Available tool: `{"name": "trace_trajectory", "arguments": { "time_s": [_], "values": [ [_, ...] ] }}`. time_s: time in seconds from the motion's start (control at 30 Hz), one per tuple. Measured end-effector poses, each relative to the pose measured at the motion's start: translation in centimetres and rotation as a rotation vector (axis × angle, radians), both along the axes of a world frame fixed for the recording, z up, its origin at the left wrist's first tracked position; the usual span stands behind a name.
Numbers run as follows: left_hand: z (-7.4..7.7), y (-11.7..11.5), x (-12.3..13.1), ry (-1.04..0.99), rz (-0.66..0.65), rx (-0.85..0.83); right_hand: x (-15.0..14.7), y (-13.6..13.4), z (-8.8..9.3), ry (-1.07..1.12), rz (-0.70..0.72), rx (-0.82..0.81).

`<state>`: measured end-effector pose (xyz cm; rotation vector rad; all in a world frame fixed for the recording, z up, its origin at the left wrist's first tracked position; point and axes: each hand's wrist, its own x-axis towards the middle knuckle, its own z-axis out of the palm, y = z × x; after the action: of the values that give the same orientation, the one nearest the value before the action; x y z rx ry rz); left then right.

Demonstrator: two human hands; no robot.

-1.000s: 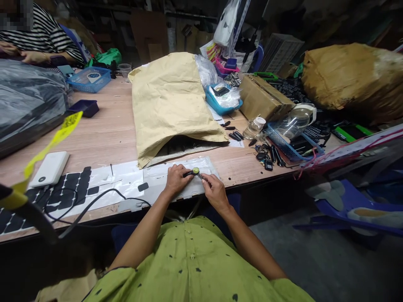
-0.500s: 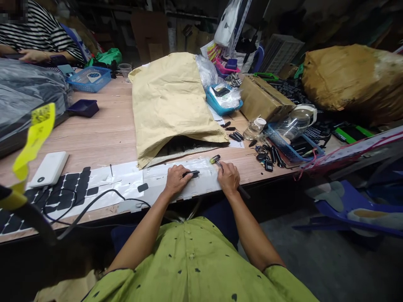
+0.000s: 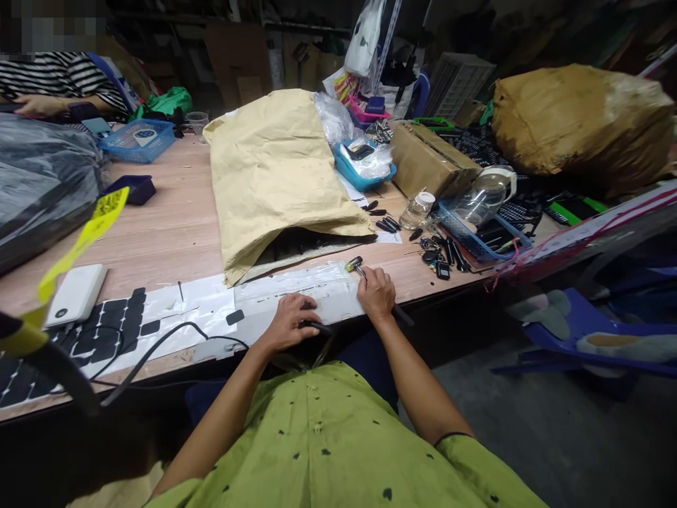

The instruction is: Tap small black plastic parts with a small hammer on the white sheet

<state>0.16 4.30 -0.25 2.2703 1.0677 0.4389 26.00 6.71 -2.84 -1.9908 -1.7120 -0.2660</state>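
My right hand [image 3: 377,293] is closed round the handle of a small hammer [image 3: 353,264]. The hammer's head points away from me, and its dark handle end sticks out behind the hand. At the table's front edge, my left hand [image 3: 290,324] is closed on a small, slim black piece [image 3: 316,327]; its exact kind is too small to tell. Under and between the hands lies a white board [image 3: 338,300] with a clear film over part of it. Just beyond, a large beige sack [image 3: 280,162] lies with its dark mouth towards me.
To the left are a white power bank [image 3: 79,293] with a black cable, and a sheet of black stickers [image 3: 119,317]. Several black pieces [image 3: 388,224], a glass jar [image 3: 417,210] and a blue basket [image 3: 486,236] stand right. Another person's hand [image 3: 39,106] shows far left.
My left hand has drawn the black piece back off the white board towards the table's front edge. My right hand keeps hold of the hammer. The view has shifted slightly.
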Motion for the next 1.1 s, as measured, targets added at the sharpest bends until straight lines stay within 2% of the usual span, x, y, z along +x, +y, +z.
{"name": "trace_trajectory", "arguments": {
  "time_s": [0.07,0.2,0.33,0.43,0.53,0.6,0.73,0.8,0.9,1.03,1.1],
  "values": [
    [0.0,-1.6,-0.6,0.030,-0.038,0.025,-0.1,0.0,0.0,0.010,-0.003,-0.004],
    [-0.2,-4.2,-0.7,0.112,-0.026,0.115,-0.1,0.0,0.0,0.031,-0.012,-0.026],
    [-0.2,-4.4,-0.2,0.054,0.031,0.117,0.2,0.0,-0.2,0.047,0.006,-0.014],
    [0.4,-1.7,0.0,-0.069,0.254,0.088,0.2,0.0,-0.4,0.041,0.006,-0.009],
    [1.1,3.2,0.0,-0.100,0.634,0.102,0.1,0.0,-0.3,0.020,-0.005,-0.002],
    [1.5,6.7,0.1,-0.051,0.841,0.109,0.0,-0.1,-0.3,0.010,-0.007,0.001],
    [2.0,11.5,0.4,0.119,1.045,0.102,-0.1,-0.1,-0.2,0.009,0.003,-0.009],
    [2.1,12.6,0.6,0.217,1.086,0.047,-0.2,-0.1,-0.2,0.012,0.006,-0.013],
    [2.2,12.8,0.3,0.283,1.089,0.010,-0.3,-0.1,-0.3,0.015,0.008,-0.010],
    [1.9,10.6,-0.6,0.239,1.047,0.034,-0.5,-0.1,-0.2,0.016,-0.003,-0.014],
    [1.6,8.7,-0.8,0.179,0.947,0.053,-0.5,-0.1,-0.2,0.015,-0.007,-0.026]
  ]
}}
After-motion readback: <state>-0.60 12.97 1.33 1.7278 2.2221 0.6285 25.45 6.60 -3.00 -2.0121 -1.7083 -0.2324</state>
